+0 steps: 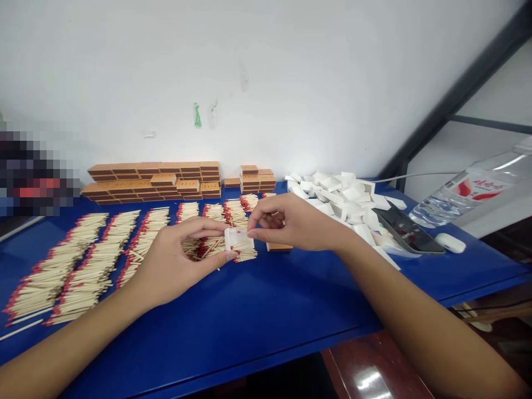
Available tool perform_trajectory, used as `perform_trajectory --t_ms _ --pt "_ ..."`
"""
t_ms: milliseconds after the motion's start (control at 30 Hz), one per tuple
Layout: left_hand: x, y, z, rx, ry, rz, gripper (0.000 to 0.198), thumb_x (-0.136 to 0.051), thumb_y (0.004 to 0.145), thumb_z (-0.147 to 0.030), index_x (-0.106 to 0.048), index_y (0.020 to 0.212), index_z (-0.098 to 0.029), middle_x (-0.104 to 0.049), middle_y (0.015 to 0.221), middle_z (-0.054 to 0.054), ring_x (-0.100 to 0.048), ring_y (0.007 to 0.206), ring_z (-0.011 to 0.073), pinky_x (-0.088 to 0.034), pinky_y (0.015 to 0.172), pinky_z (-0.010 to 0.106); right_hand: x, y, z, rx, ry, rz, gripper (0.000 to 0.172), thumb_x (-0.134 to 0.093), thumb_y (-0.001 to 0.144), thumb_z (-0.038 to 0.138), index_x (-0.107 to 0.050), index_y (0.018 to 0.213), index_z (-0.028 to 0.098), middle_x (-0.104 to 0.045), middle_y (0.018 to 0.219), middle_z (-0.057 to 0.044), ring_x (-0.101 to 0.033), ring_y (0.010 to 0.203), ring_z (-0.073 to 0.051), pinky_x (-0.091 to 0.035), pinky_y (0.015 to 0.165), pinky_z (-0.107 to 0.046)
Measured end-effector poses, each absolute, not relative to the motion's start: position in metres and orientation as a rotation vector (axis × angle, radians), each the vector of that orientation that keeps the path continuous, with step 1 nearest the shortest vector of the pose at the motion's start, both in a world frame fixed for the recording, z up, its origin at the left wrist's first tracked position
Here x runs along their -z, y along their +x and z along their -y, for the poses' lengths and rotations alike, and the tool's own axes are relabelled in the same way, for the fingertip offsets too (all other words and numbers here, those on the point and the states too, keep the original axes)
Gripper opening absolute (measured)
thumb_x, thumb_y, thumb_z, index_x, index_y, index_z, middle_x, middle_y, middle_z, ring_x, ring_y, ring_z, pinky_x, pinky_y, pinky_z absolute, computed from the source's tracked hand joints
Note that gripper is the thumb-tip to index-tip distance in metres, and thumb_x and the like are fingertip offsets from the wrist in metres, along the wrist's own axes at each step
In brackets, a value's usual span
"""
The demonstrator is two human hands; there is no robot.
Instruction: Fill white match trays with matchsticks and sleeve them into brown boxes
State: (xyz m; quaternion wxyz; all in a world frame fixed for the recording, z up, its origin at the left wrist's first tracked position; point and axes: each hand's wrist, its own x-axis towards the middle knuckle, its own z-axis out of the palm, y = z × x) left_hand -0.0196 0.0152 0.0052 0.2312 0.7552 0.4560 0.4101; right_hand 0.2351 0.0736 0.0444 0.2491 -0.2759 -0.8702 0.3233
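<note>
My left hand (183,257) grips a small white matchbox tray (240,235) between thumb and fingers, tilted over the table. A few red-tipped matches (239,245) show inside the tray. At the tray's right end my right hand (291,221) has its thumb and index finger closed together; whether they pinch a match or the tray's edge is hidden. An orange-brown matchbox sleeve (279,247) lies on the table below my right hand, partly covered by it. Rows of loose matches (89,271) lie behind and to the left of my left hand.
Stacked matchboxes (153,183) line the wall, with a smaller stack (258,180) beside them. A heap of white trays (341,194) covers the back right of the blue table (266,327), near a phone (409,230), a white earbud case (451,243) and a tilted water bottle (469,185).
</note>
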Motion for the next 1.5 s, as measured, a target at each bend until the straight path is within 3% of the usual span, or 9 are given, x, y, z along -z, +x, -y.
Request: perform_trajectory --t_ms 533,633,767,867,1000,1267,1500 --pt "-0.006 -0.018 -0.016 -1.156 1.988 -1.247 0.032 -0.086 0.08 -0.042 -0.072 0.105 -0.027 -0.078 0.107 -0.001 -0.076 0.096 0.0183 -0.061 0.089 0.027 -0.048 0.233 -0.069 -0.934 -0.734 2.381 0.019 -0.068 0.095 0.036 -0.072 0.092 0.018 -0.063 0.071 0.001 -0.052 0.063 -0.011 -0.04 0.058 -0.026" --pt "-0.006 -0.019 -0.016 -1.129 1.944 -1.268 0.035 -0.086 0.08 -0.042 -0.069 0.105 -0.026 -0.078 0.105 0.001 -0.076 0.093 0.02 -0.061 0.084 0.029 -0.057 0.25 -0.08 -0.792 -0.857 2.315 0.026 -0.065 0.096 0.044 -0.073 0.093 0.019 -0.068 0.08 -0.002 -0.055 0.068 -0.013 -0.042 0.063 -0.028" --pt "-0.008 -0.023 -0.016 -1.101 1.982 -1.281 0.032 -0.083 0.082 -0.04 -0.068 0.105 -0.025 -0.079 0.107 0.003 -0.076 0.098 0.0234 -0.06 0.084 0.031 -0.06 0.284 -0.105 -0.572 -1.165 2.476 0.026 -0.068 0.092 0.044 -0.074 0.085 0.02 -0.063 0.072 -0.001 -0.049 0.065 -0.014 -0.036 0.061 -0.03" --pt "-0.011 -0.023 -0.017 -1.128 2.038 -1.319 0.029 -0.08 0.084 -0.039 -0.068 0.106 -0.025 -0.078 0.103 0.002 -0.075 0.096 0.0222 -0.059 0.086 0.031 -0.055 0.303 -0.121 -0.659 -1.338 2.648 0.029 -0.07 0.089 0.048 -0.076 0.082 0.02 -0.054 0.063 0.001 -0.041 0.059 -0.013 -0.03 0.06 -0.031" --pt "-0.015 -0.021 -0.017 -1.122 2.102 -1.36 0.026 -0.08 0.083 -0.038 -0.069 0.102 -0.025 -0.078 0.102 0.001 -0.074 0.095 0.0198 -0.058 0.086 0.028 -0.047 0.314 -0.133 -0.766 -1.38 2.66 0.032 -0.072 0.084 0.051 -0.078 0.083 0.02 -0.057 0.067 0.0 -0.044 0.063 -0.014 -0.032 0.062 -0.031" --pt "-0.007 -0.024 -0.018 -1.077 2.098 -1.328 0.031 -0.081 0.083 -0.046 -0.071 0.104 -0.025 -0.076 0.101 0.002 -0.071 0.075 0.0173 -0.056 0.067 0.028 -0.039 0.313 -0.139 -0.774 -1.429 2.61 0.029 -0.079 0.077 0.046 -0.076 0.087 0.019 -0.059 0.069 0.001 -0.048 0.063 -0.014 -0.034 0.061 -0.03" --pt "-0.007 -0.026 -0.018 -1.067 2.221 -1.318 0.033 -0.082 0.083 -0.049 -0.076 0.107 -0.027 -0.077 0.11 0.003 -0.073 0.094 0.0225 -0.056 0.083 0.033 -0.039 0.311 -0.139 -0.778 -1.434 2.661 0.028 -0.077 0.079 0.047 -0.077 0.084 0.019 -0.054 0.062 0.003 -0.044 0.059 -0.013 -0.031 0.058 -0.03"
